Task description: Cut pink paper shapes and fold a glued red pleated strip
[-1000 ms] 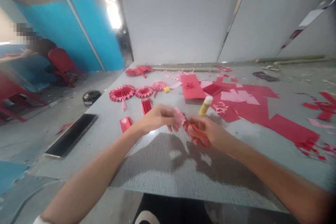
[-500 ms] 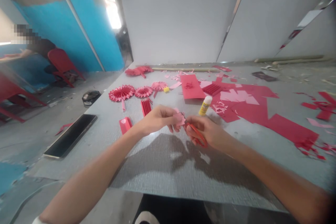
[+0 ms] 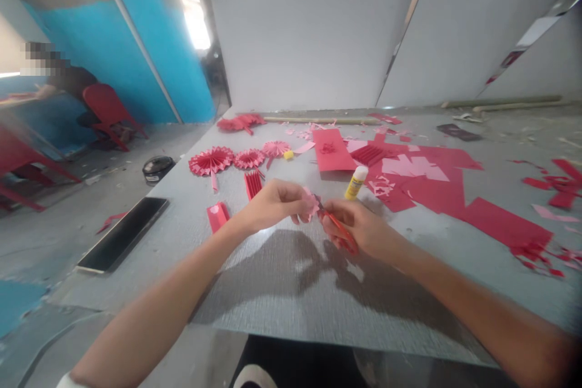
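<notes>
Over the middle of the table, my left hand [image 3: 284,201] pinches a small piece of pink paper [image 3: 311,203] with a scalloped edge. My right hand [image 3: 350,221] is closed round the orange handles of a pair of scissors [image 3: 343,231]. Their blades point up and left and meet the paper's right edge; how far apart they are I cannot tell. Just beyond my right hand stands a yellow glue stick [image 3: 356,183] with a white cap. Left of my left hand lie a pleated red paper strip [image 3: 253,184] and a folded red piece [image 3: 218,217].
Pleated paper rosettes [image 3: 211,161] lie at the back left, by a yellow cap [image 3: 288,154]. Red sheets [image 3: 439,188] and pink scraps cover the right side. A phone [image 3: 122,235] rests near the left edge. A person [image 3: 68,82] sits at another table beside a red chair [image 3: 107,110].
The pink paper has turned slightly in my left hand, and more of the scissor blades shows at its edge. Both hands stay in nearly the same place.
</notes>
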A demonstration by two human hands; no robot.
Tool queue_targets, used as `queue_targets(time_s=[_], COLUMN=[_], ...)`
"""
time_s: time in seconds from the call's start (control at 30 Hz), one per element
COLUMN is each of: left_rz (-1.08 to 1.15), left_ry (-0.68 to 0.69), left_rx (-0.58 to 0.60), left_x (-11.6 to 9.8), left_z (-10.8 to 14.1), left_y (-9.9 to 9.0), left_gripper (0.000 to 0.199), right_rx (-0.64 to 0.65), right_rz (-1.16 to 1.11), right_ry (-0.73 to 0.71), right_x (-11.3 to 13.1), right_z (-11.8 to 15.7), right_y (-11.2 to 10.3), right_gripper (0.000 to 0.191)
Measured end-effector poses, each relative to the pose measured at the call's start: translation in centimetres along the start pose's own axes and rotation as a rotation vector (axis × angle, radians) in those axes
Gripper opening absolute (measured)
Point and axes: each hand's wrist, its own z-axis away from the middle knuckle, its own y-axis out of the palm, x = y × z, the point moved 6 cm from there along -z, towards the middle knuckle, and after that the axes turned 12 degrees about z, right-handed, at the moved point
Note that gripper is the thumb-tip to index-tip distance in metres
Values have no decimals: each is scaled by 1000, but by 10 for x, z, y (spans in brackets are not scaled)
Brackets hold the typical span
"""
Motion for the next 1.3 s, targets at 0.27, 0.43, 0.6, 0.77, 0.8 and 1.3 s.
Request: queue_targets(time_s=[0.27,0.43,0.6,0.77,0.8,1.3], left_rz=[-43,-35,-62,-39,-26,-39], left_ry=[24,40,15,-23,-10,66], left_rx=[-27,-55,-24,-5,-15,-85], left_x=[-2,-4,-3,2,1,-7], left_z=[1,1,0,-1,-1,0], left_y=[-5,-5,-5,-3,-3,-7], left_gripper=[24,23,18,24,27,31], right_rx=[-11,-29,-21,-58,-64,-55], right_rz=[-1,12,8,17,10,39], right_ry=[-2,8,-10,28,29,35], right_x=[0,-2,-3,-3,-3,-4], right_z=[-1,-1,0,0,0,0], right_y=[0,-1,0,-2,-3,-4], right_gripper=[27,29,29,31,31,33])
